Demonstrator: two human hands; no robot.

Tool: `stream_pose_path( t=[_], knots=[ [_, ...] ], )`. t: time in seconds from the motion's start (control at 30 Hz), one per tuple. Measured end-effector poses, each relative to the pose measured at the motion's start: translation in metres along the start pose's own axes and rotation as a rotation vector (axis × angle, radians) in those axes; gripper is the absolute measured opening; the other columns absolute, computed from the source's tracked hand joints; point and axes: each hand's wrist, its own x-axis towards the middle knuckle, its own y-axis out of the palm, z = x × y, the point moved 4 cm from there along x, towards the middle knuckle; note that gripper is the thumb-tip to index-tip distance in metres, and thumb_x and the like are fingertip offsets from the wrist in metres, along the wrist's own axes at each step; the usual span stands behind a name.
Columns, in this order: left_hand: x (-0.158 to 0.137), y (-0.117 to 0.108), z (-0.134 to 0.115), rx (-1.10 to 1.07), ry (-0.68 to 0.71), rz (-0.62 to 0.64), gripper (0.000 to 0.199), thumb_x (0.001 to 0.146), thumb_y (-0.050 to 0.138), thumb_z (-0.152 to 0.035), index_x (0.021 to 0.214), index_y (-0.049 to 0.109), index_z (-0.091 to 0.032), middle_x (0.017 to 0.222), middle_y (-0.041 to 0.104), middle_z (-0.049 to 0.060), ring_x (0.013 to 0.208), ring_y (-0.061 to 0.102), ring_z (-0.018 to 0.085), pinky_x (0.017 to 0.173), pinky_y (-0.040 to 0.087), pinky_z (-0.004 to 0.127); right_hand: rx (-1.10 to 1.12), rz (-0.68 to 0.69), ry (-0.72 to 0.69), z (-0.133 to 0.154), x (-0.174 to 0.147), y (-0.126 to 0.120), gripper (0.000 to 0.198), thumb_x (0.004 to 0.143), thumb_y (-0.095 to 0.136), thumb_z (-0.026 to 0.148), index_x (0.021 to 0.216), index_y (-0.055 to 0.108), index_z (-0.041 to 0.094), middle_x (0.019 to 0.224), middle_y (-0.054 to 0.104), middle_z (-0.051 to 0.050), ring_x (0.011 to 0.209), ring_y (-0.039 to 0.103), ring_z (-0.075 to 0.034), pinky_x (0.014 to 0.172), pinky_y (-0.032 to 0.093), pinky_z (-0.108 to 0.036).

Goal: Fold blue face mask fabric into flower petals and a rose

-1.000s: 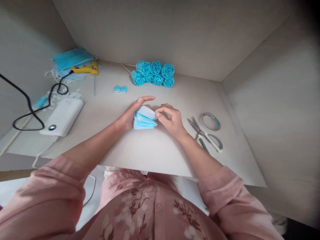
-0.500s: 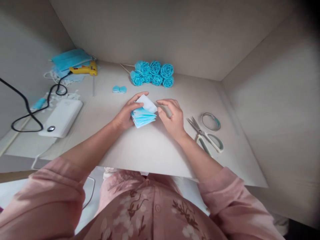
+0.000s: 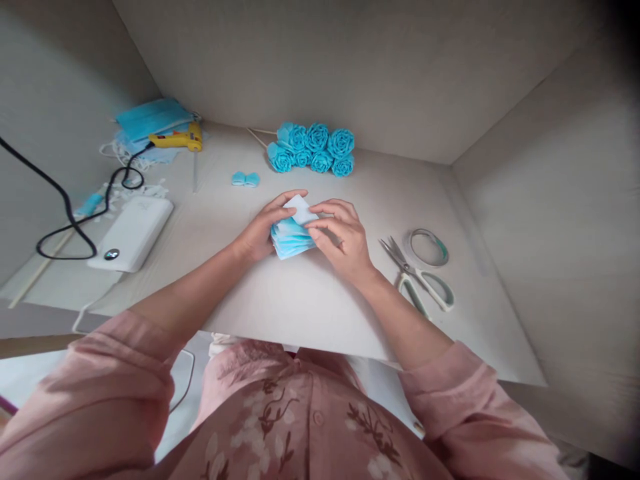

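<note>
My left hand (image 3: pixel 263 227) is closed round the left side of a stack of cut face mask fabric pieces (image 3: pixel 290 247), its thumb lying on top. The pieces are light blue and white, fanned out along the front edge, with a white face uppermost. My right hand (image 3: pixel 345 237) has its thumb and fingertips at the right edge of the same stack, pinching there. Beyond my hands lies a small blue bow-shaped piece of fabric (image 3: pixel 245 179). Blue fabric roses (image 3: pixel 317 137) on thin sticks rest at the back of the table.
On the right are scissors (image 3: pixel 410 270) and a roll of tape (image 3: pixel 429 247). To the left lie a white power bank (image 3: pixel 133 233), a yellow glue gun (image 3: pixel 180 139) with a black cord, blue face masks (image 3: pixel 155 117) and white scraps. Walls rise behind and beside the table (image 3: pixel 310 307).
My right hand has moved in from just beside the stack to its right edge. My left hand keeps its hold. The whole view has shifted slightly.
</note>
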Motion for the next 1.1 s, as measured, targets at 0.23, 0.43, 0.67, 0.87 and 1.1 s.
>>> stream_pose_path(
  t=[0.23, 0.43, 0.67, 0.87, 1.1],
  knots=[
    [0.0, -0.002, 0.002, 0.018, 0.004, 0.011, 0.058, 0.071, 0.073, -0.032, 0.125, 0.061, -0.018, 0.092, 0.062, 0.001, 0.072, 0.057, 0.014, 0.064, 0.044, 0.024, -0.028, -0.052, -0.102, 0.002, -0.001, 0.001, 0.01, 0.092, 0.066, 0.033, 0.094, 0.073, 0.026, 0.112, 0.074, -0.005, 0.113, 0.062, -0.024, 0.098, 0.05, -0.044],
    [0.002, 0.001, 0.005, 0.069, 0.014, 0.047, 0.057, 0.074, 0.073, -0.04, 0.125, 0.061, -0.017, 0.087, 0.062, 0.001, 0.072, 0.057, 0.015, 0.065, 0.045, 0.024, -0.084, -0.065, -0.036, 0.001, -0.001, 0.002, 0.011, 0.091, 0.064, 0.026, 0.082, 0.07, 0.025, 0.109, 0.074, -0.004, 0.112, 0.062, -0.024, 0.098, 0.049, -0.044],
    [0.001, 0.001, 0.011, 0.124, 0.059, 0.132, 0.064, 0.079, 0.072, -0.062, 0.126, 0.063, -0.019, 0.076, 0.058, -0.001, 0.062, 0.053, 0.012, 0.058, 0.042, 0.023, -0.092, -0.1, 0.038, -0.007, -0.001, 0.0, 0.011, 0.088, 0.064, 0.022, 0.077, 0.067, 0.025, 0.105, 0.073, -0.005, 0.107, 0.062, -0.024, 0.096, 0.049, -0.044],
    [-0.004, 0.005, 0.008, 0.153, 0.014, 0.211, 0.069, 0.073, 0.08, -0.051, 0.132, 0.059, -0.02, 0.084, 0.064, 0.001, 0.069, 0.06, 0.014, 0.064, 0.045, 0.024, -0.103, -0.091, 0.091, -0.01, -0.001, 0.001, 0.013, 0.088, 0.064, 0.027, 0.075, 0.064, 0.025, 0.104, 0.073, -0.005, 0.105, 0.062, -0.024, 0.094, 0.048, -0.044],
    [-0.001, 0.003, 0.006, 0.097, -0.018, 0.124, 0.062, 0.068, 0.075, -0.029, 0.127, 0.06, -0.017, 0.081, 0.064, 0.0, 0.066, 0.058, 0.014, 0.061, 0.044, 0.024, -0.08, -0.105, 0.077, -0.006, 0.0, -0.003, 0.009, 0.091, 0.06, 0.028, 0.087, 0.068, 0.026, 0.107, 0.073, -0.005, 0.107, 0.063, -0.024, 0.097, 0.048, -0.044]
  ],
)
